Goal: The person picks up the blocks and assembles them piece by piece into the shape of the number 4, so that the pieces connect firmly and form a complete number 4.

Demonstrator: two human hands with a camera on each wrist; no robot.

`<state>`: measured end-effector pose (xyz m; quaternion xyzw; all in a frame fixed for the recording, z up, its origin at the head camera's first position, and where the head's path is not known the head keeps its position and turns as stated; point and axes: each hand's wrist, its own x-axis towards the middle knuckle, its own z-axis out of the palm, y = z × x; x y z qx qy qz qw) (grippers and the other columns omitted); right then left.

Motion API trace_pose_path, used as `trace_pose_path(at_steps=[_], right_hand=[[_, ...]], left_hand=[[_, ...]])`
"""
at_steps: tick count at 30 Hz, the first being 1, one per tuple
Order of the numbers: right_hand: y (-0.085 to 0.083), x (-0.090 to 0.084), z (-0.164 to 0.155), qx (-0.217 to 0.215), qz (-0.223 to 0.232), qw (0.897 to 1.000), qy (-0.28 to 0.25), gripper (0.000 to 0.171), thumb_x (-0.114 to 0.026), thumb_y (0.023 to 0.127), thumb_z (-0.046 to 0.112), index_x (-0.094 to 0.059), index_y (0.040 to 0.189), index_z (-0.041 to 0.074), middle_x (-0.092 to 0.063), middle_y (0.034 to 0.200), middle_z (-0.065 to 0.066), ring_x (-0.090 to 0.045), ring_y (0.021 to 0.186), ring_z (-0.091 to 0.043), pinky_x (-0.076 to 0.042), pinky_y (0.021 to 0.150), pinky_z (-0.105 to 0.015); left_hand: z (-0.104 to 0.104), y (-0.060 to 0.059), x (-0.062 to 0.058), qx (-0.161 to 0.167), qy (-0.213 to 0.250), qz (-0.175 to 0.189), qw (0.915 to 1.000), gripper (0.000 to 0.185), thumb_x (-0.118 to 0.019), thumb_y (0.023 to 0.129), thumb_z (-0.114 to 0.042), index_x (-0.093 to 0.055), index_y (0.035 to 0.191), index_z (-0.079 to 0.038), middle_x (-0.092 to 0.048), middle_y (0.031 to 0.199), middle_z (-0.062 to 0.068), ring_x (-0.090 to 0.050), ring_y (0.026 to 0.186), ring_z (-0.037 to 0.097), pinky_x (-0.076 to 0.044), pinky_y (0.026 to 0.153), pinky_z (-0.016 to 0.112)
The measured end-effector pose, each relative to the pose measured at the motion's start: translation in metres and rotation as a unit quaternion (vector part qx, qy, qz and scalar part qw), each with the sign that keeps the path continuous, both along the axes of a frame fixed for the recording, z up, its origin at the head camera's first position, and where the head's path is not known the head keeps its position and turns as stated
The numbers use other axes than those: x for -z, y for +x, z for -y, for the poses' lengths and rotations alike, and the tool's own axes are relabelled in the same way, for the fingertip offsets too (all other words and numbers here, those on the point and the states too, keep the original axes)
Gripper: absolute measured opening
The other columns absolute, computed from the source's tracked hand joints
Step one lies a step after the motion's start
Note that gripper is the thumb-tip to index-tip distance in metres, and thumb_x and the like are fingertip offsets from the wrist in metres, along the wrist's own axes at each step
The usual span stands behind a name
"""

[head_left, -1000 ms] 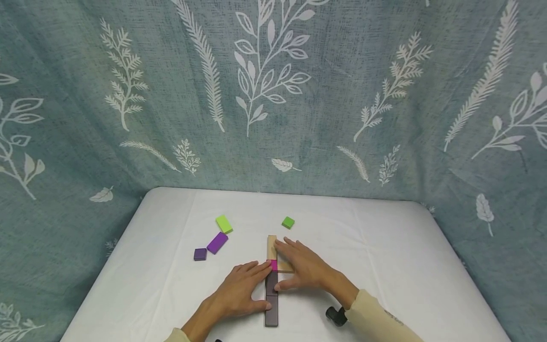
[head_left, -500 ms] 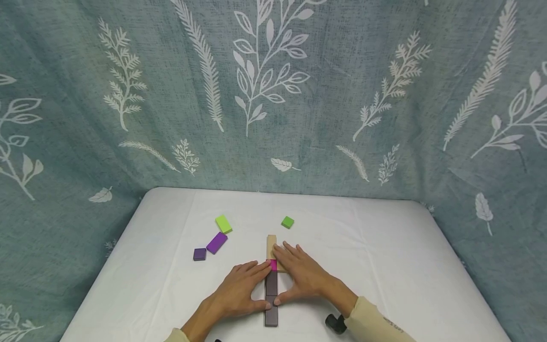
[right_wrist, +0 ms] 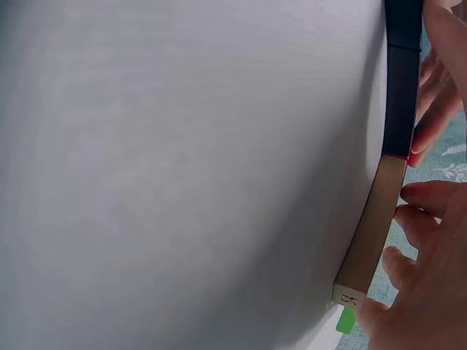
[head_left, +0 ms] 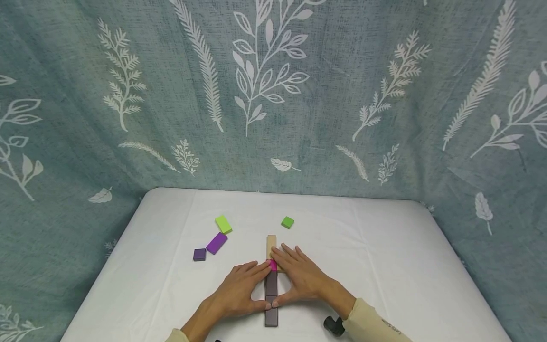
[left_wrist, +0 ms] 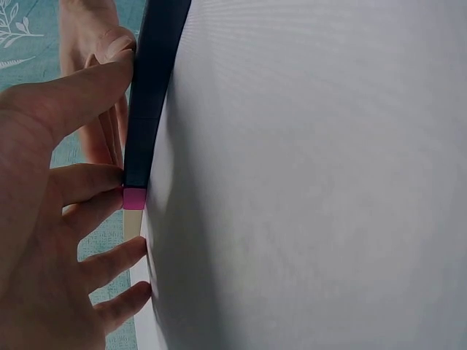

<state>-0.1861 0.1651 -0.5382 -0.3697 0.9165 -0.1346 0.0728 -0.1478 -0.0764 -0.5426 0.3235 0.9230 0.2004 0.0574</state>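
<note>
Two hands: left hand (head_left: pixel 239 289) and right hand (head_left: pixel 301 278), fingers straight, grip released, press the block row (head_left: pixel 271 285) from either side.
Row axis: near to far, mid-bench (head_left: pixel 384 256).
Head view only: loose green and purple blocks, far left.
Wrist views only: side edges, fingertips touching.

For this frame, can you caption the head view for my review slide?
Both hands, left hand and right hand, press a line of blocks straight on the white table.
</note>
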Motion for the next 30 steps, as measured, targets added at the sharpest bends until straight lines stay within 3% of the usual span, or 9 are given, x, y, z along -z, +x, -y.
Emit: trace_pose_path(at_steps=[30], right_hand=[[0.0011,0.002,-0.0005,0.004,0.02,1.0,-0.003,0.126,-0.061,0.07,0.088,-0.026,0.161,0.009,-0.021,0.167,-0.003,-0.016,0.153,-0.027,-0.014,0.122,-0.053]], left_hand=[[-0.0002,-0.0001,0.0002,0.003,0.003,-0.006,1.0,0.087,-0.067,0.088,-0.061,-0.042,0.155,-0.013,-0.037,0.161,-0.002,-0.039,0.143,0.032,-0.032,0.113,0.053]])
